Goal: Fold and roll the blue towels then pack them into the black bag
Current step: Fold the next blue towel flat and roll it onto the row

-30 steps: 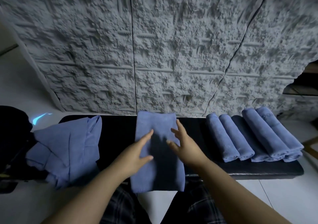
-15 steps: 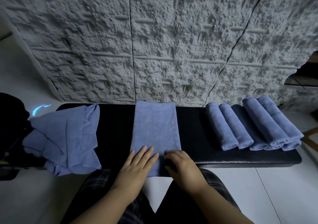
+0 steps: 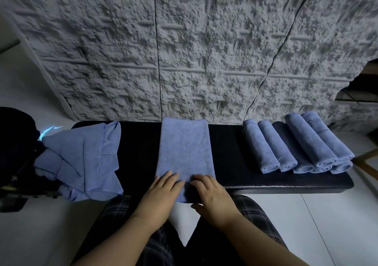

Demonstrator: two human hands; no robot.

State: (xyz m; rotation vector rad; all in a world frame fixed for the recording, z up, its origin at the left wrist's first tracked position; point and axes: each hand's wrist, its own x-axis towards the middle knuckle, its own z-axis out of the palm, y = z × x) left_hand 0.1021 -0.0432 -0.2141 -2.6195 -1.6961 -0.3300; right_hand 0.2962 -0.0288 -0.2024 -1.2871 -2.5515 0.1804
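**Both hands at near edge of folded towel, roll about to start**

You had the folded towel (image 3: pixel 185 149) lying flat as a long strip across the black counter (image 3: pixel 286 180), near end hanging just over the front edge. Your left hand (image 3: pixel 161 192) lay flat on that end, fingers straight, gripping nothing. Your right hand (image 3: pixel 212 194) rested beside it, fingers curled on the cloth with the thumb below the edge (an actual pinch couldn't be confirmed). Cloth looked soft, light and limp, so it'd likely roll best taken at both near corners. Rolled towels (image 3: pixel 296 145) sat right, unfolded pile (image 3: pixel 81 159) left, black bag (image 3: pixel 14 143) far left.
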